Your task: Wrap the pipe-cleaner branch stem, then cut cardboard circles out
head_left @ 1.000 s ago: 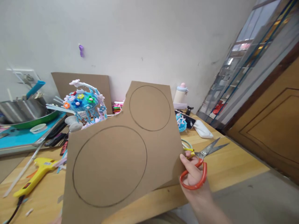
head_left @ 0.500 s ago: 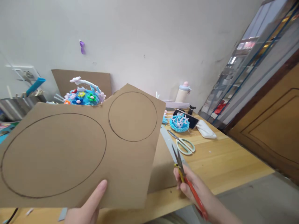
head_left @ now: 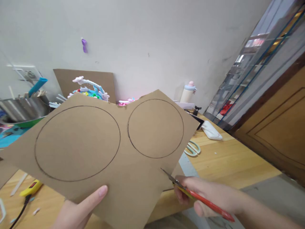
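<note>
A large brown cardboard sheet point(head_left: 133, 178) with two drawn circles is held up over the table, tilted. My left hand point(head_left: 81, 206) grips its lower edge, thumb on the front and fingers behind. My right hand point(head_left: 190, 194) is closed round red-handled scissors point(head_left: 205, 203). One scissor blade lies in front of the sheet's right edge; where the other blade is, I cannot make out. Partly hidden behind the sheet lie pale green-handled scissors point(head_left: 194, 148).
A water bottle point(head_left: 187, 94), white packet point(head_left: 211, 130) and phone point(head_left: 198, 121) stand or lie at the back right. Left are a metal pot point(head_left: 25, 109), a yellow switched tool point(head_left: 31, 188) with a black cord, and a flowered craft piece point(head_left: 91, 90).
The cardboard has turned and shifted right, now covering the blue craft piece. My right hand has tilted the scissors leftward, bringing them to the sheet's right edge.
</note>
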{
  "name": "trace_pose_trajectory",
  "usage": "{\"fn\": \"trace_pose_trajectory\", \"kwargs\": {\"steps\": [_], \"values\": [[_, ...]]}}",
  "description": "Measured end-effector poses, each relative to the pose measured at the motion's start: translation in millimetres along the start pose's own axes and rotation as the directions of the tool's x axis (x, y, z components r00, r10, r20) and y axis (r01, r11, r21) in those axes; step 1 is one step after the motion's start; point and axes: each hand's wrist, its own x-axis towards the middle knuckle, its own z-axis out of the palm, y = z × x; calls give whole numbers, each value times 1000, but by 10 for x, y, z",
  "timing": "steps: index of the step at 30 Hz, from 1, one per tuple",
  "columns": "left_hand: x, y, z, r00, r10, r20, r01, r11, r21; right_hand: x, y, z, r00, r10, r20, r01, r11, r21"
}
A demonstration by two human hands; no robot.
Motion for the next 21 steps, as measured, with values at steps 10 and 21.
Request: {"fn": "trace_pose_trajectory", "kwargs": {"steps": [10, 21], "values": [[15, 202, -29, 999, 5, -50, 0, 994, 109, 194, 211, 170, 998, 47, -49, -35, 976, 216], [199, 121, -178, 995, -50, 90, 42, 995, 87, 237, 81, 50, 999, 40, 2, -40, 999, -21]]}}
